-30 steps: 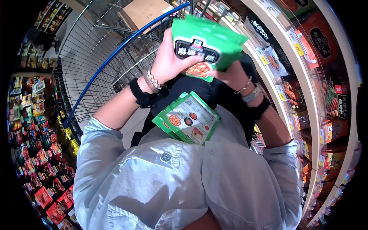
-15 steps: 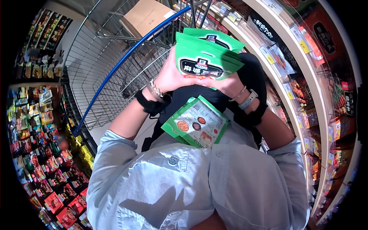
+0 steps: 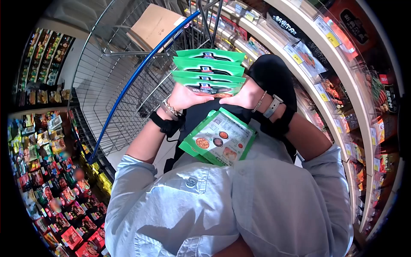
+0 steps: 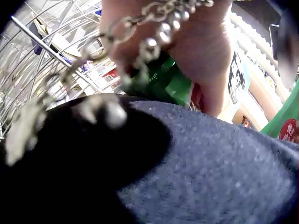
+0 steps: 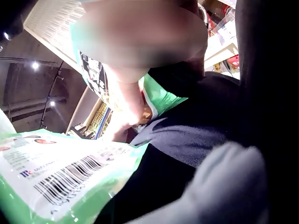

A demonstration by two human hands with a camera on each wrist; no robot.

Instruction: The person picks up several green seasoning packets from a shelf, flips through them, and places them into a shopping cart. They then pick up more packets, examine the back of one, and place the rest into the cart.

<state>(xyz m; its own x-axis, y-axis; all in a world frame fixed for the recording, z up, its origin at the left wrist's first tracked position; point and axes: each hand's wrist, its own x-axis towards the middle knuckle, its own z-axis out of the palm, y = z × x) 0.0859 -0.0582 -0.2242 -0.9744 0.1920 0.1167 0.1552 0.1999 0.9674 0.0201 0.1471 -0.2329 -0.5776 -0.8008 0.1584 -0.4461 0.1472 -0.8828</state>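
Several green seasoning packets (image 3: 209,68) stand fanned in a stack above the person's lap, top edges staggered, dark labels facing the body. The left hand (image 3: 188,96) grips the stack's lower left side, and the right hand (image 3: 245,95) holds the lower right. Both thumbs lie along the near face, their tips close together; the other fingers are mostly hidden by the packets. Part of a held green packet (image 4: 166,84) shows under the hand in the left wrist view. More green packets (image 3: 222,137) lie on the lap, printed backs up; their barcode side (image 5: 70,182) fills the right wrist view's lower left.
A wire shopping cart with a blue handle (image 3: 141,64) stands ahead on the left, a cardboard box (image 3: 156,26) in it. Shelves (image 3: 317,64) of packaged food with price tags curve along the right. A display of colourful packets (image 3: 55,171) fills the far left.
Both hands have lowered the held stack toward the lap and tilted it, so several staggered top edges now show. The packets on the lap stay there.
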